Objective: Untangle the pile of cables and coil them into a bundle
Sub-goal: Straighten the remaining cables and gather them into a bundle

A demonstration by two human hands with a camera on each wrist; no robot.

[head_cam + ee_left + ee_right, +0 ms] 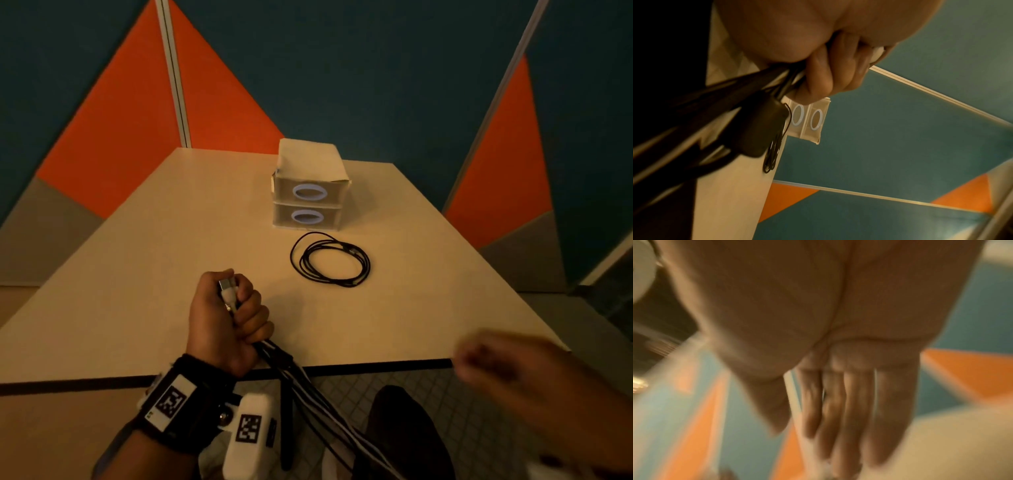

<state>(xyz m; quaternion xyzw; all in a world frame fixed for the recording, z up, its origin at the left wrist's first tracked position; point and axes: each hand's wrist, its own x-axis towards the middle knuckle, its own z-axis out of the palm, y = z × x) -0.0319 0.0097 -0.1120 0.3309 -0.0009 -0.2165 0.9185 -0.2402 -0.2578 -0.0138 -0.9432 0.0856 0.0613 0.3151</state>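
My left hand is a fist round a bunch of black and white cables near the table's front edge. A white USB plug sticks up out of the fist. The cables trail down over the edge toward my lap. In the left wrist view my curled fingers clamp the cables, and a black block hangs among them. A coiled black cable lies on the table further back. My right hand is blurred at the front right edge; the right wrist view shows its fingers straight and holding nothing.
A small cream two-drawer box with oval handles stands behind the coil, seen also in the left wrist view as the box. The beige table is boxed in by teal and orange partition walls. Tiled floor lies below the front edge.
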